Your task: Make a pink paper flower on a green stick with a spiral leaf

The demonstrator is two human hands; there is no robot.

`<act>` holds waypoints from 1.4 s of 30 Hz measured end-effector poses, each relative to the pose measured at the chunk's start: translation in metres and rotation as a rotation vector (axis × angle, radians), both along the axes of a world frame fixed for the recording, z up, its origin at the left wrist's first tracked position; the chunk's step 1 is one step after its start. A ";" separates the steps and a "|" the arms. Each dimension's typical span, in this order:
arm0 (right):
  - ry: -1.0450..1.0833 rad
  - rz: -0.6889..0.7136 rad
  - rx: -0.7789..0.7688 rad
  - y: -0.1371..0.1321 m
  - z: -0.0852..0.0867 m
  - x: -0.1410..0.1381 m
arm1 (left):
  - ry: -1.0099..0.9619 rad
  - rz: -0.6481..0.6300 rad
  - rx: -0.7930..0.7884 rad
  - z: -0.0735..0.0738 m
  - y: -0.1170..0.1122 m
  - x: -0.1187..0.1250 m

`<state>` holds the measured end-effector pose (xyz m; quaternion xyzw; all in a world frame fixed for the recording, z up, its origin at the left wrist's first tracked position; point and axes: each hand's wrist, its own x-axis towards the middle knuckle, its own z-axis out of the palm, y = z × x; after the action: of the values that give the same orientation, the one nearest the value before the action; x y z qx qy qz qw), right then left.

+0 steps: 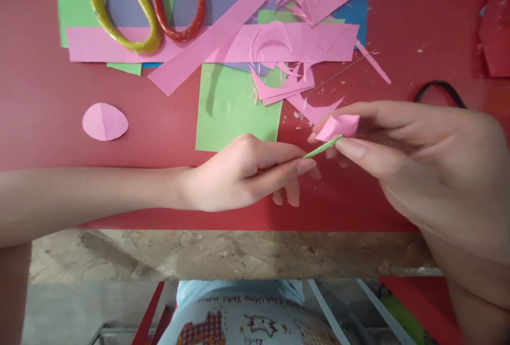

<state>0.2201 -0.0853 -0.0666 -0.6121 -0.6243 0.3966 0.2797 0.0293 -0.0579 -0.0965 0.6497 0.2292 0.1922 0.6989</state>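
Note:
My left hand point(247, 172) is closed in a pinch on a thin green stick point(322, 147), which points up and right. My right hand point(418, 148) pinches a small curled pink paper petal point(338, 126) at the stick's upper end, thumb below and fingers above. Both hands hover just above the red table point(40, 101) near its front edge. A loose oval pink petal point(104, 121) lies flat on the table to the left.
A green paper sheet point(235, 109) lies behind my left hand. Pink paper strips point(223, 42) and offcuts, blue and green sheets and scissors with yellow and red handles point(147, 10) fill the back. A black cable point(438, 87) curves at right.

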 end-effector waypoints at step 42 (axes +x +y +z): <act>0.141 0.053 -0.103 0.004 0.001 0.004 | -0.021 0.023 -0.182 0.002 0.000 -0.002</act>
<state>0.2238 -0.0814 -0.0651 -0.5795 -0.5979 0.4776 0.2802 0.0269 -0.0581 -0.0949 0.5786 0.2459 0.1851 0.7553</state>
